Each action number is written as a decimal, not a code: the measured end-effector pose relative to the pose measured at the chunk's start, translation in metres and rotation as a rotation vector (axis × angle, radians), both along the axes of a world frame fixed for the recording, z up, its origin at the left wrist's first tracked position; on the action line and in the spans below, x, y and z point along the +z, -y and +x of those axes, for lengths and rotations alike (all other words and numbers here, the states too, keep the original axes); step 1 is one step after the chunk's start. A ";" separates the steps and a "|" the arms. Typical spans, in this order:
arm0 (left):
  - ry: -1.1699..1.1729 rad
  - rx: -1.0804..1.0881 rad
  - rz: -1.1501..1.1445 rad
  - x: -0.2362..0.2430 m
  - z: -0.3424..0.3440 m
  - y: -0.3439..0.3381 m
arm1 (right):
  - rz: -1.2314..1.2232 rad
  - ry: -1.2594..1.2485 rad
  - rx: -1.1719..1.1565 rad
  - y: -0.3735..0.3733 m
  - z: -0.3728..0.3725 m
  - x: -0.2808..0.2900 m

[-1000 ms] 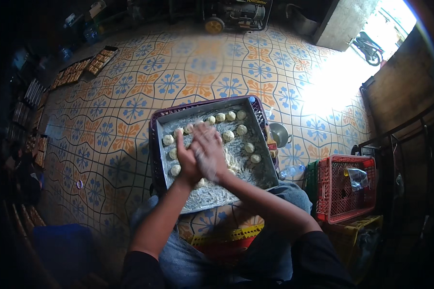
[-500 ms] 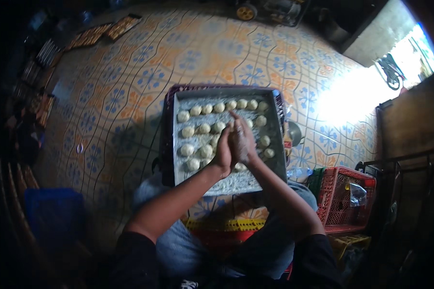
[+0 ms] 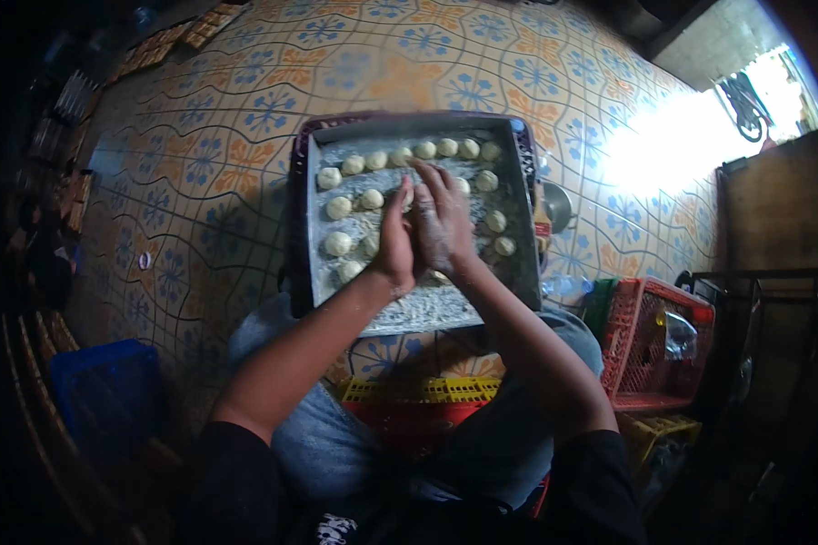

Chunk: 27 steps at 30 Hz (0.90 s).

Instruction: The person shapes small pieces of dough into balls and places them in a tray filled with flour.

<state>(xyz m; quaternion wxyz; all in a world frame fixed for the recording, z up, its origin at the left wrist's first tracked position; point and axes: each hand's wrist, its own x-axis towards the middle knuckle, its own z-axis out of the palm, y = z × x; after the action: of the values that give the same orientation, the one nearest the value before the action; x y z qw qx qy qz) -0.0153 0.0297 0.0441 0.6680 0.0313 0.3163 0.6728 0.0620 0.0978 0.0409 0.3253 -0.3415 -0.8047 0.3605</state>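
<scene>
A floured grey metal tray (image 3: 382, 316) lies before me on a dark purple crate (image 3: 299, 182). Pale round dough balls (image 3: 339, 243) sit in rows across it. My left hand (image 3: 396, 238) and my right hand (image 3: 444, 224) are pressed together over the tray's middle, palms facing, with flour on the right one. Whatever is between the palms is hidden. A brush with a wooden handle (image 3: 541, 218) rests at the tray's right edge, beside a steel bowl (image 3: 556, 204).
Right: red crate (image 3: 629, 345) holding a clear plastic item, yellow crate (image 3: 645, 436), plastic bottle (image 3: 568, 284), wooden board (image 3: 763, 200). Left: blue container (image 3: 104, 391), trays of small goods (image 3: 204, 27). A yellow crate (image 3: 409, 391) is between my legs; patterned tiled floor surrounds everything; bright doorway at upper right.
My joined hands have shifted against each other, the right fingers now extending forward over the left. The whole view has swung, so the tray appears higher and squarer in the picture.
</scene>
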 end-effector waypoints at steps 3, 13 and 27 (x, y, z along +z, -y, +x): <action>0.051 -0.039 0.031 -0.002 -0.015 0.001 | 0.105 0.041 0.080 0.011 -0.001 0.006; -0.631 0.040 0.183 0.008 0.022 0.006 | -1.027 -0.654 -0.088 -0.037 0.005 0.015; -1.896 -0.191 0.737 0.047 -0.016 -0.011 | -1.559 -1.167 0.204 0.027 -0.004 -0.019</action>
<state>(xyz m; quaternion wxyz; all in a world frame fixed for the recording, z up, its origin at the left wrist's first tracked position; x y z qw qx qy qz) -0.0308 0.0404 0.0909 0.1422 0.7797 0.4843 0.3706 0.0580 0.0708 0.0220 0.3228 -0.1576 -0.0794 0.9299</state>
